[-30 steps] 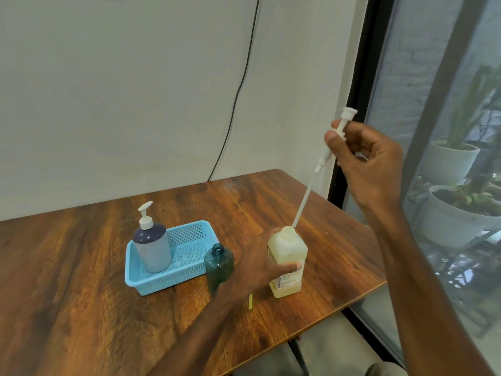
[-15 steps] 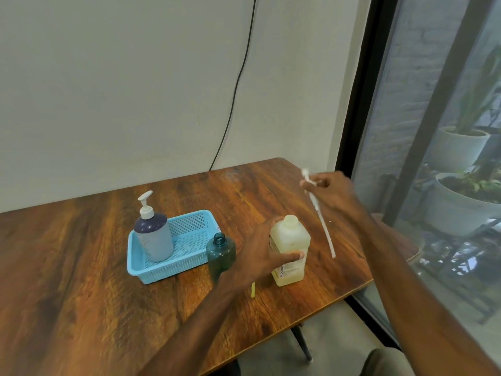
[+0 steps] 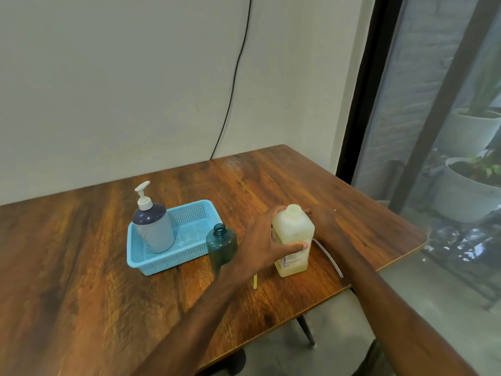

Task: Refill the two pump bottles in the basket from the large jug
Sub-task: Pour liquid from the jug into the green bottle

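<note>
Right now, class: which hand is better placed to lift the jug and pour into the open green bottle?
Probably left. The left hand grips the jug, next to the uncapped green bottle; the right hand sits behind the jug by the pump tube.

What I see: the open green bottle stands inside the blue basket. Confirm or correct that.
Not inside. The open green bottle stands on the table, just outside the blue basket at its right front corner. The head view shows it.
</note>
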Available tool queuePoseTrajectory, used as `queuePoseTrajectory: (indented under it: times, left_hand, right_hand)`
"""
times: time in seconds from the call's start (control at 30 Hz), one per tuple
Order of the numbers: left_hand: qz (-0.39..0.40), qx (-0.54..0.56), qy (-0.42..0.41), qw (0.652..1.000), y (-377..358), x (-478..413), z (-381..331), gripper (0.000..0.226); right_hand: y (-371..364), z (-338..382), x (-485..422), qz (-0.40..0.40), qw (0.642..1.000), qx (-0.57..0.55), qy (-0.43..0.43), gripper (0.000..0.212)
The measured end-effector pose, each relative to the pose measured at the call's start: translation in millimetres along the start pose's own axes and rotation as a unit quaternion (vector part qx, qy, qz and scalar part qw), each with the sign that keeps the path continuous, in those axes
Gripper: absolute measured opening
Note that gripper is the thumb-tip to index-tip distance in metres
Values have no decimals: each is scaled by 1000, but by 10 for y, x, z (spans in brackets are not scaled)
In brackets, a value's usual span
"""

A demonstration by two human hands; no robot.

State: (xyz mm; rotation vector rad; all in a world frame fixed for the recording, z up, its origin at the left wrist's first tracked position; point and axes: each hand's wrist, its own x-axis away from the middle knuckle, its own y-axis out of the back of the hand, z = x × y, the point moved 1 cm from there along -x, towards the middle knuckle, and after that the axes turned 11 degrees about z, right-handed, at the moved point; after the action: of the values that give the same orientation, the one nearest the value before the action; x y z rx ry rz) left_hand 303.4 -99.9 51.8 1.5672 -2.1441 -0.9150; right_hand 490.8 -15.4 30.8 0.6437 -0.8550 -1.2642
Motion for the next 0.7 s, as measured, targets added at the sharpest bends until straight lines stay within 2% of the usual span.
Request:
queuePoseTrajectory:
  times: [0.07, 0.13, 0.23, 0.3, 0.37, 0.5, 0.57, 0.63, 0.7]
  left_hand:
    - [-1, 1, -2, 1000, 8, 10, -15, 93]
    - [0, 1, -6, 1000, 2, 15, -21, 93]
    - [-1, 0, -6, 1000, -5, 27, -17, 93]
    - [-2, 5, -8, 1000, 7, 38, -35, 92]
    - [-5, 9, -23, 1000, 2, 52, -63, 91]
    - [-23, -30, -34, 999, -87, 133, -87, 96]
    - [-37, -39, -31, 998, -108, 226, -83, 95]
    - [-63, -56, -53, 995, -84, 372, -93, 87]
    - [-102, -91, -93, 986, -27, 568, -94, 71]
  right_hand:
    - [-40, -18, -33, -3, 1000, 4, -2, 13]
    - [-39, 18, 57, -38, 999, -10, -2, 10]
    - [-25, 16, 279, -102, 993, -55, 1, 21]
    - [-19, 28, 520, -152, 985, -76, 21, 16]
    - [-35, 2, 745, -158, 982, -96, 35, 6]
    - [-121, 27, 1122, -87, 986, -127, 65, 53]
    - [-228, 31, 1185, -54, 983, -158, 78, 66]
    - [-361, 49, 1196, -41, 976, -196, 80, 79]
    - [-472, 92, 1200, -63, 974, -207, 74, 88]
